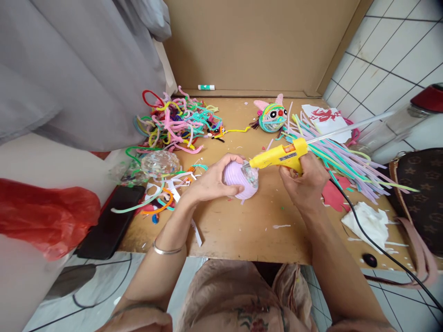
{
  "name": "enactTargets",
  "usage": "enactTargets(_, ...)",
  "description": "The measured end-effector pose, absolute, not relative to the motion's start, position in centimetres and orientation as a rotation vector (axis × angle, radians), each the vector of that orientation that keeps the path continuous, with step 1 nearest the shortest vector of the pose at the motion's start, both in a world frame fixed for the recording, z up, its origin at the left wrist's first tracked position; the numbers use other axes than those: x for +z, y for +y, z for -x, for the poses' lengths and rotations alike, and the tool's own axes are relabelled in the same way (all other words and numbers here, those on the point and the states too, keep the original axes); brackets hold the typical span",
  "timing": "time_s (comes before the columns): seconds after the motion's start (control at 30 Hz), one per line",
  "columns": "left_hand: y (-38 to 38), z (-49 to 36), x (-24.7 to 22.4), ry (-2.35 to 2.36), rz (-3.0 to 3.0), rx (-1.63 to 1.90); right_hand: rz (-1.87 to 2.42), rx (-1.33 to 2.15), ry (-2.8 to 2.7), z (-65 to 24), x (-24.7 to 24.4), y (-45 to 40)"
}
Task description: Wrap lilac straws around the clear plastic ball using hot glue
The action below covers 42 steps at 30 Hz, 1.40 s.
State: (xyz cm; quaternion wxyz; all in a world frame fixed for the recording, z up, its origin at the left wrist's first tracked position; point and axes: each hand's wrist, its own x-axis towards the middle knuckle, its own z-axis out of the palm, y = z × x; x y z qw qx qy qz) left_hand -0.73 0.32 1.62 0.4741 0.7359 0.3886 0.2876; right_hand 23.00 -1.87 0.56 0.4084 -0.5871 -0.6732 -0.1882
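Observation:
My left hand (212, 180) is wrapped round a small ball (238, 182) covered in rows of lilac pipe cleaner. Part of the ball's right side is uncovered and looks clear and shiny. In my right hand (304, 180) is a yellow hot glue gun (280, 156), its metal nozzle at the uncovered patch; whether the tip touches cannot be made out. A long clear glue stick (349, 127) sticks out of the gun's back. Beyond the hands stands a finished-looking striped ball figure (272, 115) with pink ears, googly eyes and a red nose.
A tangled heap of pipe cleaners (176, 120) lies at the back left, straight ones (349, 157) at the right. Nearby are a clear ball (160, 163), a black phone (110, 223), a white tissue (368, 223), a brown bag (418, 198) and the gun's black cord (367, 237).

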Motion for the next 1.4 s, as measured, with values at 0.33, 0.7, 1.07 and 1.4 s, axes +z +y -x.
enactTargets(0.33,0.46,0.94,1.4,0.923,-1.854,0.698,1.303,-0.542,-1.742,-23.32,0.48,-1.76)
enactTargets(0.7,0.46,0.9,1.4,0.921,-1.873,0.709,1.264,-0.616,-1.752,-23.58,0.47,-1.82)
enactTargets(1.07,0.52,0.86,1.38,0.9,-1.881,0.716,1.324,-0.587,-1.753,-23.41,0.53,-1.82)
enactTargets(1.4,0.4,0.86,1.5,0.928,-1.864,0.701,1.547,-0.262,-1.594,-23.59,0.27,-1.18)
